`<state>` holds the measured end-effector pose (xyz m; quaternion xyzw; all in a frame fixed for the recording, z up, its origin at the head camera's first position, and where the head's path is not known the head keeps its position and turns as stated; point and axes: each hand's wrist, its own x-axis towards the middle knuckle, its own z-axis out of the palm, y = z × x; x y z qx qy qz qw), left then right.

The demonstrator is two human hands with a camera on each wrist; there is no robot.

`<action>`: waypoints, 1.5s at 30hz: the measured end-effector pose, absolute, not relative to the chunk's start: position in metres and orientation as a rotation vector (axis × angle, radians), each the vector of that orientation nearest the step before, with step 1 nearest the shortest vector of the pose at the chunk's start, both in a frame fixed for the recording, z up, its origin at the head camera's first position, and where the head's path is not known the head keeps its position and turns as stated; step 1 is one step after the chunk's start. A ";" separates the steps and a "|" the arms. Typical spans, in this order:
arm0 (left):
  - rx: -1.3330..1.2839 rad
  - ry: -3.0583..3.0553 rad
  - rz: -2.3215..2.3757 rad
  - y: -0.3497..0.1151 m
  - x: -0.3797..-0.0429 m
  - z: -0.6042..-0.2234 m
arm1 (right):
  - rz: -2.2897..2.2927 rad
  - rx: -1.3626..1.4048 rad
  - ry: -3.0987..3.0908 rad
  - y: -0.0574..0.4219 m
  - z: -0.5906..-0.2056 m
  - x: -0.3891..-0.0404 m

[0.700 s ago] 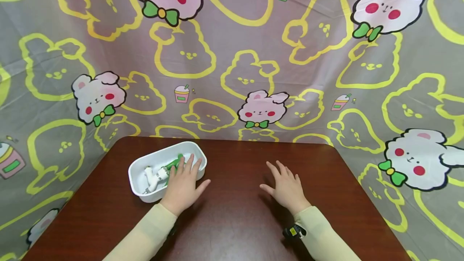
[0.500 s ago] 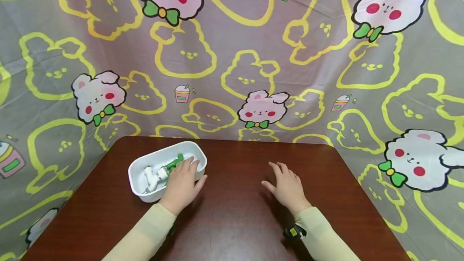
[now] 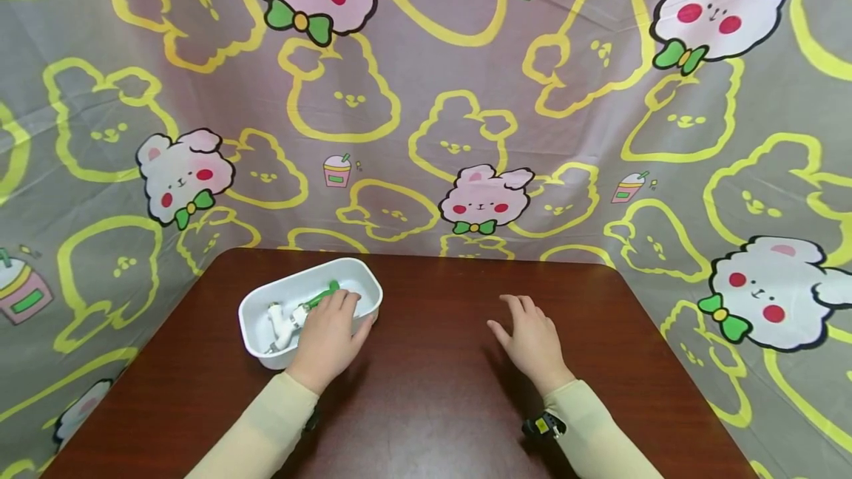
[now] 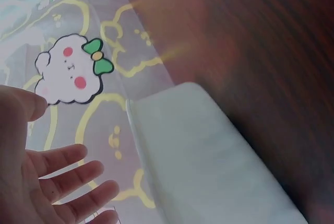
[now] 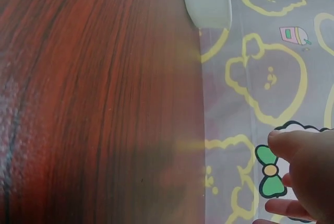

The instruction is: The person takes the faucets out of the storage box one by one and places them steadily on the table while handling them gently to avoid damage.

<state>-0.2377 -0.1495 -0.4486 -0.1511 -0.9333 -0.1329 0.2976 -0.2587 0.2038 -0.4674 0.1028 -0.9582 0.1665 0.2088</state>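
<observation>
Holds the left hand (image 3: 328, 335) out over the near right side of a white tub (image 3: 301, 283), fingers relaxed and slightly bent, gripping nothing. Holds the right hand (image 3: 532, 338) well apart, over the dark red-brown table (image 3: 426, 390), fingers loose, thumb spread away, likewise gripping nothing.

Inside the tub, just left of the left hand: a white pipe (image 3: 282, 325), branched, smooth, with a greyish tip at the near end. Next to it, a green piece (image 3: 324, 296), slim, slanting toward the tub's far right. Cannot tell whether joined; partly hidden behind the left fingers, as is a stretch of the tub's near side. Cannot tell, either, about any touch between left hand and rim.

Farther out, pale sleeves (image 3: 259, 427) to both wrists, with a small black device (image 3: 544, 426) under the right one. Around the table, at the back and both sides, a grey cloth (image 3: 393, 117) printed with yellow outlines, rabbit heads with green bows, and small cups.
</observation>
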 end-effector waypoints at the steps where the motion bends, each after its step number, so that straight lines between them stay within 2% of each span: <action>1: -0.389 -2.488 -0.363 -0.152 -0.237 -0.448 | 0.463 0.287 -2.663 0.204 -0.467 -0.259; 14: -0.097 -2.535 -0.604 -0.208 -0.226 -0.428 | 0.480 0.279 -2.689 0.210 -0.468 -0.258; 25: 0.363 -2.739 -0.801 -0.279 -0.220 -0.429 | 0.502 0.278 -2.653 0.213 -0.469 -0.256; 38: 0.444 -2.866 -0.962 -0.300 -0.235 -0.449 | 0.521 0.249 -2.652 0.220 -0.473 -0.254; 45: 0.360 -2.883 -1.085 -0.302 -0.236 -0.454 | 0.514 0.237 -2.647 0.224 -0.476 -0.254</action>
